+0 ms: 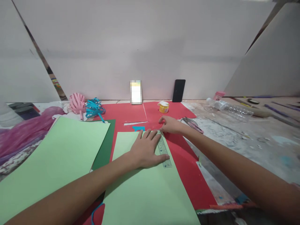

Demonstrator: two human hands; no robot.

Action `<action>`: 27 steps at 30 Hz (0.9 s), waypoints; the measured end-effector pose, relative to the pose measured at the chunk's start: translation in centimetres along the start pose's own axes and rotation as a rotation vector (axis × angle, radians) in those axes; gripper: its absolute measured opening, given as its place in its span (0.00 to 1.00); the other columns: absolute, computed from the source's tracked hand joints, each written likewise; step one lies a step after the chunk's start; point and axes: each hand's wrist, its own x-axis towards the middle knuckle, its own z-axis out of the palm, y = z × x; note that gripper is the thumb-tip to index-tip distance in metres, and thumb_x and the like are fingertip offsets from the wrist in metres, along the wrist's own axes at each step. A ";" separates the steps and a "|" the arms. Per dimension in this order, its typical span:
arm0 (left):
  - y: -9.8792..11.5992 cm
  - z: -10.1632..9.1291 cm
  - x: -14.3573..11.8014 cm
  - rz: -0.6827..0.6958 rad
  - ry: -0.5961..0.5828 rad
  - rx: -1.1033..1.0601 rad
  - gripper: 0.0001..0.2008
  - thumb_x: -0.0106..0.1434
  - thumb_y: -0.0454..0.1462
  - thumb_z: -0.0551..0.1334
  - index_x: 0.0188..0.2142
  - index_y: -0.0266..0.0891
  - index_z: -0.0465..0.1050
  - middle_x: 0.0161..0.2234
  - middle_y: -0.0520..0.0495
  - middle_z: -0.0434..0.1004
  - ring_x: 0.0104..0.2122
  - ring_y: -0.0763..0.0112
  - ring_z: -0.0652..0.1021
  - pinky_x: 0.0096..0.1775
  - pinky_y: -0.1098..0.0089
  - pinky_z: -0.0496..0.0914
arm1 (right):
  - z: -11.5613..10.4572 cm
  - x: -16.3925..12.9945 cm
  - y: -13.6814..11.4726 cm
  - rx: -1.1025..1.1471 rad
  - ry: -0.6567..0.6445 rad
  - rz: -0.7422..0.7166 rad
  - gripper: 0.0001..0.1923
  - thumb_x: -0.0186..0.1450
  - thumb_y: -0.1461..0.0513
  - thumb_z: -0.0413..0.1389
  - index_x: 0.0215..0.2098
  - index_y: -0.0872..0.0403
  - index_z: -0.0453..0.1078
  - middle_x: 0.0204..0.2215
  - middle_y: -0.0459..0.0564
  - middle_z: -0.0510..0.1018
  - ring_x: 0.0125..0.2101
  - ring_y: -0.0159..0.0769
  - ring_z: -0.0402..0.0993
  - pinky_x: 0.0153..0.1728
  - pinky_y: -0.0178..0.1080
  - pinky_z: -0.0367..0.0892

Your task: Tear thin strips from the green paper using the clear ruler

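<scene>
Where the surface's left edge begins, bunched magenta material (35,128) lies beside a pale green sheet (53,156), which overlaps a dark green sheet (106,150). Near the surface's far edge come a pink paper-strip ball (77,103) and, just beside it, a blue paper-strip ball (94,107). A phone with a lit screen (136,92) leans upright at that edge, and a blue paper scrap (138,128) lies just past the central sheet's far edge. The left hand (144,148) is palm down on this central pale green sheet (152,190), its fingers moderately spread. A clear ruler (163,147) lies along the sheet's right edge, towards the far right corner, under the left index fingertip and outstretched thumb. At the ruler's far end is the right hand (171,125), thumb and forefinger curled towards each other; whether they pinch anything, I cannot tell. Beyond it, on a red sheet (189,168), stands a yellow jar (163,107). A black phone (178,90) leans behind, and a clear plastic bottle (234,110) lies farther right.
</scene>
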 end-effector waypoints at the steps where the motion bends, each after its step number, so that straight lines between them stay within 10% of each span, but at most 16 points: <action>1: 0.0 0.0 0.0 0.002 -0.002 0.001 0.43 0.60 0.65 0.48 0.65 0.42 0.55 0.67 0.41 0.50 0.66 0.43 0.51 0.62 0.40 0.46 | 0.1 -0.1 0.0 -0.008 0.008 0.003 0.21 0.50 0.66 0.59 0.44 0.55 0.68 0.42 0.55 0.78 0.40 0.43 0.74 0.31 0.34 0.64; 27: 0.3 -0.3 0.0 -0.016 -0.083 0.088 0.44 0.62 0.64 0.46 0.69 0.42 0.44 0.69 0.44 0.42 0.67 0.44 0.47 0.62 0.41 0.44 | 1.2 -0.8 0.7 0.011 0.095 -0.062 0.20 0.54 0.64 0.58 0.46 0.56 0.68 0.36 0.52 0.78 0.35 0.38 0.72 0.30 0.32 0.61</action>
